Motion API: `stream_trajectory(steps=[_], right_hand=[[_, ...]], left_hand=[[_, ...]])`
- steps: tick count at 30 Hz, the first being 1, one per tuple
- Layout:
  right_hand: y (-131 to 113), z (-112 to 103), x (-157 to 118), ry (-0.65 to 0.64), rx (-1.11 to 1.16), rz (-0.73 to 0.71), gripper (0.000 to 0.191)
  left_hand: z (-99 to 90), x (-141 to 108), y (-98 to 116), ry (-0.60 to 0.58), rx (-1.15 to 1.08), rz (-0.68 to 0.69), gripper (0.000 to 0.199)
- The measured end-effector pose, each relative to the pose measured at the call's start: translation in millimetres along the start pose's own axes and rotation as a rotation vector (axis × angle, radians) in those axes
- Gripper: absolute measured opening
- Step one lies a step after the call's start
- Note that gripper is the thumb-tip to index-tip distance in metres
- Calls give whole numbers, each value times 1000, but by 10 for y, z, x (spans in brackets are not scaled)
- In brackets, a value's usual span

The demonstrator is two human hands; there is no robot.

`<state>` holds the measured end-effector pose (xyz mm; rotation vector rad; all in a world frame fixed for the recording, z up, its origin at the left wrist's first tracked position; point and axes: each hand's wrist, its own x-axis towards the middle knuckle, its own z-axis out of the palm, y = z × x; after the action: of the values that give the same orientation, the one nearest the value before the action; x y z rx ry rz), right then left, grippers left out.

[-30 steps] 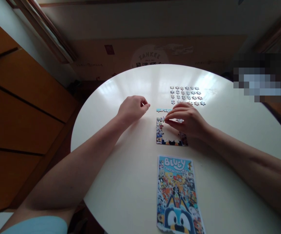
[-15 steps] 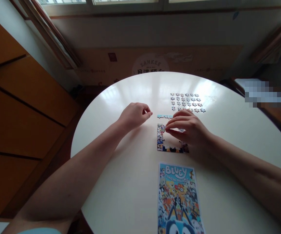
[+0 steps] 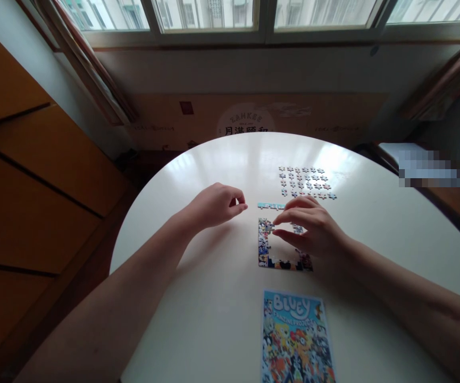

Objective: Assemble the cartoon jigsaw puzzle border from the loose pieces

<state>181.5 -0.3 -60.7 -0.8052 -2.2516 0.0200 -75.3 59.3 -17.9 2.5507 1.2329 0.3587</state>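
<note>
Closest, a colourful picture sheet (image 3: pixel 297 340) titled "Bluey" lies flat on the white table (image 3: pixel 206 303), its lower part cut off by the view. Just beyond it sits the partly built puzzle border (image 3: pixel 263 250), bare table showing in its middle. The right hand (image 3: pixel 313 226) reaches over the border's right side, thumb and forefinger parted, their tips just beside a puzzle piece (image 3: pixel 269 227) at the inner left edge. The left hand (image 3: pixel 216 205) rests to the left, fingers curled; whether its thumb and forefinger meet cannot be told. Past the border, a blue joined strip (image 3: pixel 270 206) lies apart from it, partly behind the right hand. Farther off, loose pieces (image 3: pixel 316 186) stand in rows, before a printed panel (image 3: pixel 166 114) and windows (image 3: pixel 209 16).
</note>
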Motion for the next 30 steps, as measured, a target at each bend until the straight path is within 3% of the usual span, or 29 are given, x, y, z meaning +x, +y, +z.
stream_trajectory(steps=[11, 18, 30], right_hand=[[130, 33, 76, -69, 24, 274, 7], [240, 140, 232, -178, 54, 235, 8], [230, 178, 253, -210, -14, 185, 10]], left_hand=[[149, 17, 116, -154, 39, 55, 23], [181, 10, 170, -161, 82, 41, 33], [229, 47, 197, -147, 107, 12, 37]])
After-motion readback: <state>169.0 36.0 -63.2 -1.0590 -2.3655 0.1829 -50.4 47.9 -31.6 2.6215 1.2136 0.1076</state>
